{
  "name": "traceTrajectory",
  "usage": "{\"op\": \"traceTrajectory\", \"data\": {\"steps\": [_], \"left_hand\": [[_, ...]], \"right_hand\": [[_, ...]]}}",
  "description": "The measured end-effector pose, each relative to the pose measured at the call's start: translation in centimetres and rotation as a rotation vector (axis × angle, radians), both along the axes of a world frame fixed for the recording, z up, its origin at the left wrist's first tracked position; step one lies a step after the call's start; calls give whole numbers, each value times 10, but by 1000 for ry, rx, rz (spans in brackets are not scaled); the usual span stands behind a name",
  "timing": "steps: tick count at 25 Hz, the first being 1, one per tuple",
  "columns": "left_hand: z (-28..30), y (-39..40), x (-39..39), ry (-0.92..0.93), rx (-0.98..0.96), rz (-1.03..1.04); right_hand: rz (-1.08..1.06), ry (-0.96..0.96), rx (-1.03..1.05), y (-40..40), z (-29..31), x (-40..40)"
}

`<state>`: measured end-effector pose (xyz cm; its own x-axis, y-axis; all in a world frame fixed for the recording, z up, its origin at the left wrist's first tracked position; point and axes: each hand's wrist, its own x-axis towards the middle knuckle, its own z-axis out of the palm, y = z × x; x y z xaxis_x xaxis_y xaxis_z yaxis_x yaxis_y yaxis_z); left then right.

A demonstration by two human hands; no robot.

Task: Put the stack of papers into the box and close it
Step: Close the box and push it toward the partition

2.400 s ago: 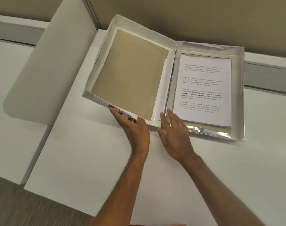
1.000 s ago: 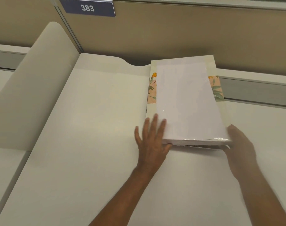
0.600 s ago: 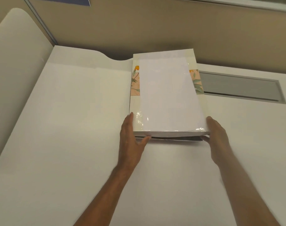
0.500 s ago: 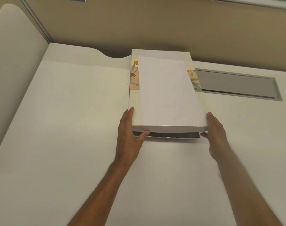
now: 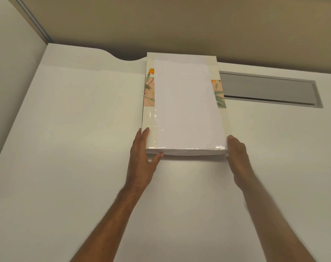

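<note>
Centre of frame, on white desk (image 5: 75,148): closed box (image 5: 185,103), lid down, floral print showing at both long edges under plain white sheet taped on top. Left hand (image 5: 142,159) flat against near-left corner, fingers extended along side, thumb on front edge. Right hand (image 5: 236,157) pressed against near-right corner, fingers not curled. Papers not visible. Grey cable slot (image 5: 270,89) right of box, just beside it.
</note>
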<state>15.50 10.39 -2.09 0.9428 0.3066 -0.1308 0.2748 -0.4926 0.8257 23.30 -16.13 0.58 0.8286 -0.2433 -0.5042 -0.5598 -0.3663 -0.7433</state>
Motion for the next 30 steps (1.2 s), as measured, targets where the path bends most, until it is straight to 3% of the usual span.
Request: {"op": "traceTrajectory", "data": {"steps": [12,30], "left_hand": [[-25,4,3,55,72,-57],[-25,13,8,45,106,-77]], "right_hand": [[38,8,-40,-10,-42,6],[47,-97,-78,-1,-39,0]]}}
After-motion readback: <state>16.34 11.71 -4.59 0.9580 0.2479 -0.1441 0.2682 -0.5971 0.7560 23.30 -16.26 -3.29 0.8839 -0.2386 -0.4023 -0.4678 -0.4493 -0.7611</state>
